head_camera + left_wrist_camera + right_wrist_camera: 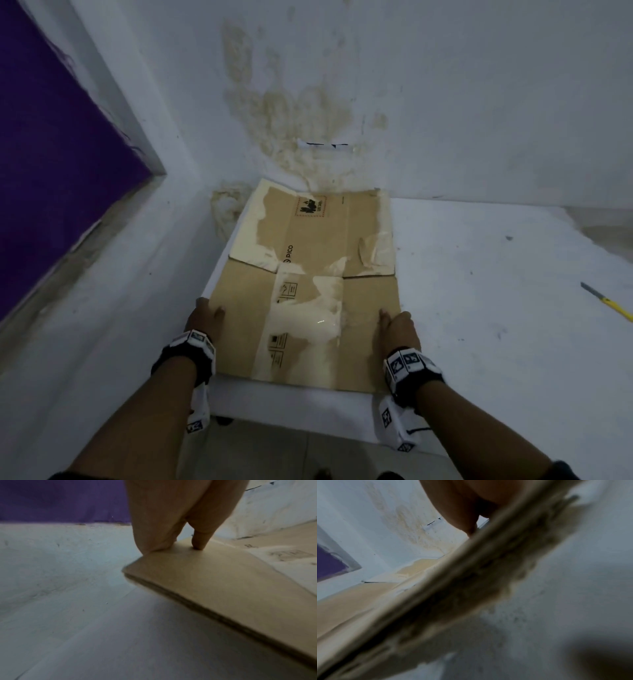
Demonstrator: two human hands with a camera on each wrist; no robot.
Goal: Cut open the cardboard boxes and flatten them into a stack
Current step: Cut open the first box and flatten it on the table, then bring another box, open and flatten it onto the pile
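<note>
My fingers under the flattened cardboard box (305, 291) are out of sight from the head view: only the thumbs and backs of my left hand (202, 317) and right hand (399, 329) show. The right wrist view is mostly a blurred smear of the box's edge (471, 581), so I cannot tell how my right hand (465, 503) holds it. The yellow utility knife (608, 303) on the worktop (479, 274) is cut off by the right edge. The small printing on the labels is too fine to read.
</note>
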